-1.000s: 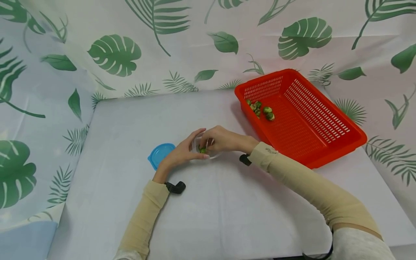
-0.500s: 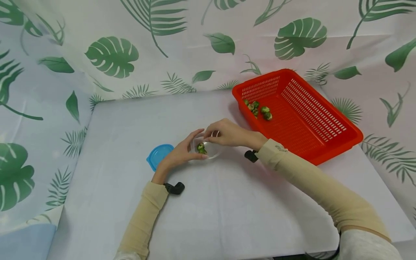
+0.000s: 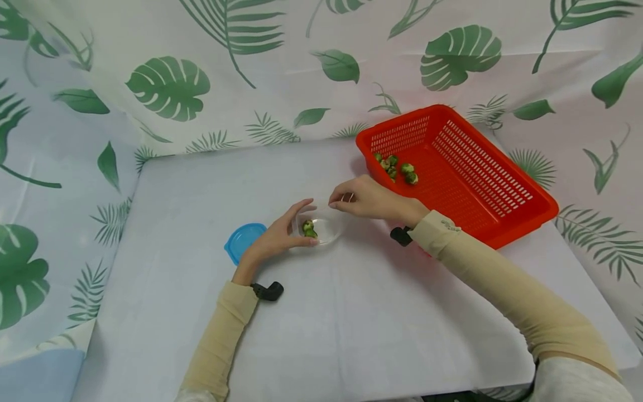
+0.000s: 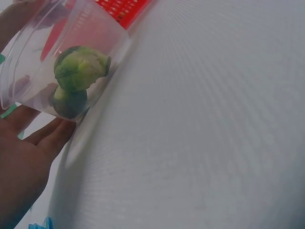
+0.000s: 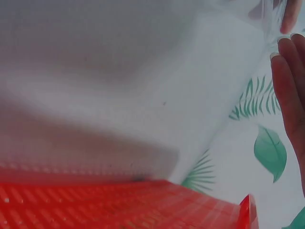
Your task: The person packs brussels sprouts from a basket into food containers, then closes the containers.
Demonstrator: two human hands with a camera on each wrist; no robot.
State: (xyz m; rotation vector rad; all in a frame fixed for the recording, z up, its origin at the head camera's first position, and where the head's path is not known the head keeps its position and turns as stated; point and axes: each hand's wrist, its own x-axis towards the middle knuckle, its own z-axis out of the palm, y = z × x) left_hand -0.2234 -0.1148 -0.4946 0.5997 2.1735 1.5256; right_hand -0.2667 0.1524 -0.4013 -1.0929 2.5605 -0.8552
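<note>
A small clear plastic container (image 3: 329, 239) stands on the white table, and my left hand (image 3: 281, 234) grips its left side with thumb and fingers around it. Inside lie Brussels sprouts (image 3: 308, 229); in the left wrist view two sprouts (image 4: 78, 69) show through the wall. My right hand (image 3: 365, 198) is just beyond the container's right side, fingers bent loosely. Nothing shows between them, and in the right wrist view the fingers (image 5: 288, 86) look fairly straight. Beside my left wrist lies a blue lid (image 3: 242, 241).
A large red perforated basket (image 3: 545, 215) stands at the back right, close to my right forearm. Several Brussels sprouts (image 3: 392, 167) lie in its left corner. Leaf-patterned sheets (image 3: 281, 67) hang behind the table and along its sides.
My right hand has lifted out of the container and moved right, leaving the sprouts in view. The left hand keeps its grip on the container.
</note>
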